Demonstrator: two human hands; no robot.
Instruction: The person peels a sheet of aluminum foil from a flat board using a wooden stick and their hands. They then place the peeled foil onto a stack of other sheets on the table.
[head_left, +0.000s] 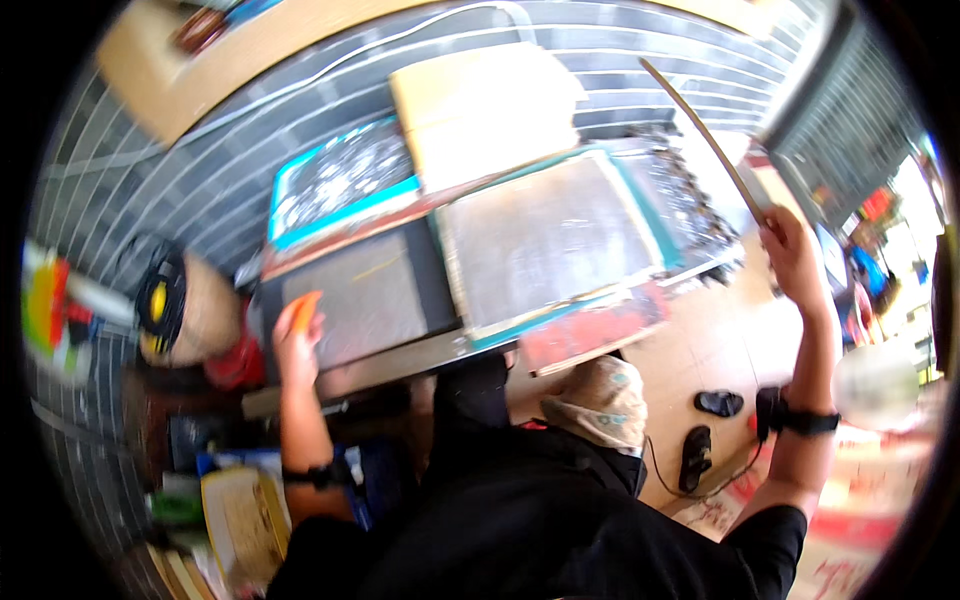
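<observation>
Raised at the right, my right hand (784, 232) is closed around the lower end of a long thin brown stick (701, 131), which points up and to the left. My left hand (298, 341) holds a small orange object (304, 311) at the left front of the workbench; blur hides its kind. Beside that hand lies a dark board with a grey sheet (367, 296). A larger grey panel with pale edges (551, 240) rests on teal and red boards in the middle.
Behind are a blue-edged tray (341, 184) with shiny dark material and a pale stacked block (487, 112). Dark scraps (690, 195) lie at the bench's right end. Black sandals (696, 457) are on the tiled floor. A round container (202, 307) stands left.
</observation>
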